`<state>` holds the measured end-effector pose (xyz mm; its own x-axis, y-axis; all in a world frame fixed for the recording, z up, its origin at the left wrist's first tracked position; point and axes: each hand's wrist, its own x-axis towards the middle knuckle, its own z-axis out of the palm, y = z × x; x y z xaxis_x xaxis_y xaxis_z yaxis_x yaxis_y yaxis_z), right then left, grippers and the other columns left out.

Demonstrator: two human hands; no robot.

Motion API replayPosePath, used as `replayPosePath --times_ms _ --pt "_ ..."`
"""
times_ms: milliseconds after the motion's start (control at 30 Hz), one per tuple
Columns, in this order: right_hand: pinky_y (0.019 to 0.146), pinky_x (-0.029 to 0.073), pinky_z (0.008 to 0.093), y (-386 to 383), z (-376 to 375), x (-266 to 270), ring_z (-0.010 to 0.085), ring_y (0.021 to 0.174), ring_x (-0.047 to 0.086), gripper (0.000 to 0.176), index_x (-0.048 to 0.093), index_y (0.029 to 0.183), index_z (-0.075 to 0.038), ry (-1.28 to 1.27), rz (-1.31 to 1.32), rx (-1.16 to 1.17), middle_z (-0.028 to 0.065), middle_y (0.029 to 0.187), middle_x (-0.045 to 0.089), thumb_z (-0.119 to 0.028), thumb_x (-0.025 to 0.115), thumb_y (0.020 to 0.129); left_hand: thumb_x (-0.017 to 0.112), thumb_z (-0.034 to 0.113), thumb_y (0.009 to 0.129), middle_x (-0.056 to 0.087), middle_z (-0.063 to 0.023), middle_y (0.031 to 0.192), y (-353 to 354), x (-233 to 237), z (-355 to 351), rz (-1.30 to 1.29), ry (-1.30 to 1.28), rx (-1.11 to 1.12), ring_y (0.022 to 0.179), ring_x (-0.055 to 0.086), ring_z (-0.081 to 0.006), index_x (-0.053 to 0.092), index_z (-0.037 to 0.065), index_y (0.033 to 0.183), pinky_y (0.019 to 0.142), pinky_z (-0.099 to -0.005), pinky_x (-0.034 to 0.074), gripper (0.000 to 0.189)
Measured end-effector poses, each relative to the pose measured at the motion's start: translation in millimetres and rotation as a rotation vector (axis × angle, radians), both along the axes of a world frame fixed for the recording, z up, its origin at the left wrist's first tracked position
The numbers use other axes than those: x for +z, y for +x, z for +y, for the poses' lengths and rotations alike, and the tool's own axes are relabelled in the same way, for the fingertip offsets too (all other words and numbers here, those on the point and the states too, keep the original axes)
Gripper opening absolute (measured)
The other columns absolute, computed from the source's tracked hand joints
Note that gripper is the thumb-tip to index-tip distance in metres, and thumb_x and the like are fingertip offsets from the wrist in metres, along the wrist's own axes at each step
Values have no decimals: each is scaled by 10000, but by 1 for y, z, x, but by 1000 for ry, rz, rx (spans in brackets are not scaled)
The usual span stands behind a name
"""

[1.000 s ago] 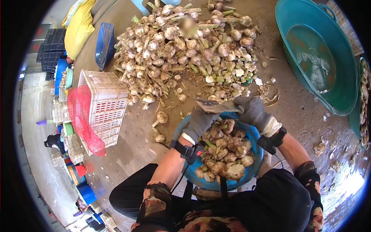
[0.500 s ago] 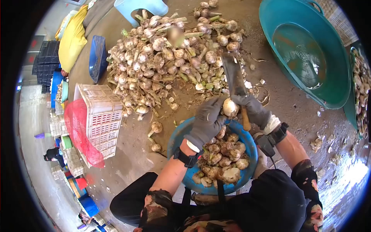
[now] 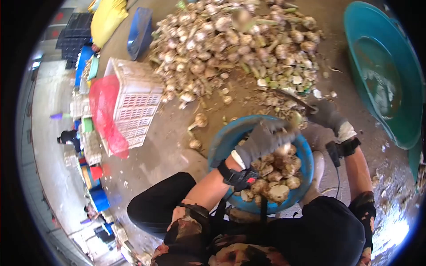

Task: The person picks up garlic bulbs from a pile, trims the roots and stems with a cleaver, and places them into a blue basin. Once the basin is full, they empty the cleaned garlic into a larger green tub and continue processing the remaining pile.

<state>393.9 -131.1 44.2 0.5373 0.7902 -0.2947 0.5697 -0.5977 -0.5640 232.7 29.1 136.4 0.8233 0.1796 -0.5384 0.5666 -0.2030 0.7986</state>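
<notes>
My left hand [image 3: 271, 141], in a grey glove and blurred by motion, is over the blue basin [image 3: 216, 148] with its fingers stretched out to the right. Just beneath those fingers a pale garlic bulb [image 3: 283, 150] shows as a smear above the other garlic bulbs [image 3: 278, 193] in the basin. Beyond the basin's far right rim, my gloved right hand [image 3: 328, 116] is closed around a knife [image 3: 295, 98], its dark blade pointing up and left. A blurred piece of garlic [image 3: 296, 119] appears left of that hand.
A big heap of garlic with stems [image 3: 213, 48] covers the floor ahead. At left stands a white plastic crate [image 3: 140, 97] draped with red netting [image 3: 105, 111]; a large green tub [image 3: 377, 53] is at right. Loose bulbs [image 3: 197, 128] lie left of the basin.
My hands have moved apart: the left is over the basin, away from the bulb both hands were at, and the right has gone right with the knife. The view has shifted too.
</notes>
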Motion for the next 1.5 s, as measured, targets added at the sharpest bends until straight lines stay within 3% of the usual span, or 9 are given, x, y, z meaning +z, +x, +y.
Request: replayPosePath --times_ms 67,167,300,467,633,1067,1267,1333,1500 --pt "550 465 321 11 -34 -61 204 596 590 115 605 768 -72 -85 8 -86 96 646 597 -151 603 685 597 300 769 580 -52 878 -9 34 21 -343 -166 -464 836 537 -109 601 56 969 743 -252 428 316" --pt "530 467 310 -10 -51 -54 196 593 596 125 603 791 -76 -15 540 -438 87 667 611 -144 592 686 578 318 787 532 -59 1053 -49 -3 102 -206 -80 30 965 493 -131 547 60 1076 819 -285 408 389" --pt "448 433 234 -24 -43 -42 114 507 557 115 593 763 -32 15 657 -585 34 600 578 -70 631 661 626 286 693 514 -148 1123 -140 -128 218 381 1226 -61 1050 492 -285 391 113 1205 891 -350 379 588" --pt "462 439 260 -33 -31 -38 116 500 547 128 595 770 -33 55 679 -564 37 590 581 -107 623 670 606 276 730 576 -151 1019 -132 -135 206 622 895 108 930 561 -258 515 71 1070 801 -354 430 407" --pt "638 475 339 -25 5 -18 255 689 612 299 607 858 -50 -241 353 -234 135 732 624 -293 591 685 562 186 810 562 -36 777 -81 -97 163 31 -96 247 673 522 -102 529 9 1016 621 -245 436 274" --pt "591 449 400 -59 43 56 313 665 577 172 560 807 -116 268 -9 -113 130 679 579 -253 567 704 627 224 720 619 -56 923 -11 -76 65 -375 540 -247 882 566 -243 617 88 927 764 -336 437 248" --pt "586 447 403 -50 23 16 313 660 574 185 563 846 -115 403 -95 -122 119 674 581 -241 561 711 610 110 753 613 -87 884 -3 -25 17 -22 -146 301 788 589 -163 574 -24 919 677 -288 466 217" --pt "608 465 377 -38 15 1 302 695 587 195 573 879 -128 -141 31 -313 114 696 597 -238 566 719 612 111 749 615 -103 889 -12 -56 22 -607 367 -76 826 593 -177 559 -31 956 725 -286 468 258" --pt "670 484 331 -16 -33 -2 281 744 608 291 566 975 -70 68 481 -568 149 767 616 -253 558 749 636 119 723 579 -101 1027 5 -8 20 -538 261 -296 942 554 -196 516 31 1059 870 -304 405 368"
